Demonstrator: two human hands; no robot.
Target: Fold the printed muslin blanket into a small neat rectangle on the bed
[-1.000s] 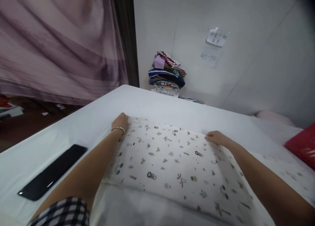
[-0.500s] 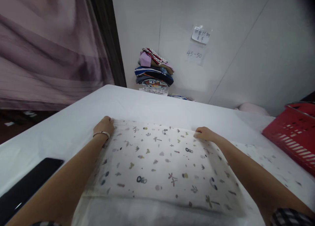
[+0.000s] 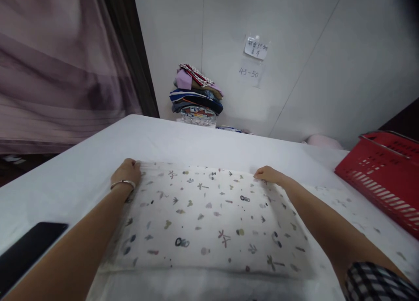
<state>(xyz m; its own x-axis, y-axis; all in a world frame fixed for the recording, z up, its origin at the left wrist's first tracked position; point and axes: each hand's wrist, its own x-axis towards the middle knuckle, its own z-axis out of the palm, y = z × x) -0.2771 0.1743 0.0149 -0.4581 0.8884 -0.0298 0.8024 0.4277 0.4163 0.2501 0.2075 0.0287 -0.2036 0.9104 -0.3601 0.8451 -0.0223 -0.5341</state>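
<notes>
Head view, wearer's own limbs. My left hand (image 3: pixel 126 170) carries a thin, silvery bangle (image 3: pixel 122 184), a plain closed ring that circles the wrist. My right hand (image 3: pixel 270 175) is bare, as are both forearms. At the lower right edge, a black-and-white checked sleeve (image 3: pixel 376 283) covers my right upper arm.

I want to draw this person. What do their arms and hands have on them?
No gloves or rings show. The left hand has a thin silver bangle round its wrist. The right hand wears nothing, and a black-and-white checked sleeve shows higher up that arm. Below it, the forearms are uncovered.
</notes>
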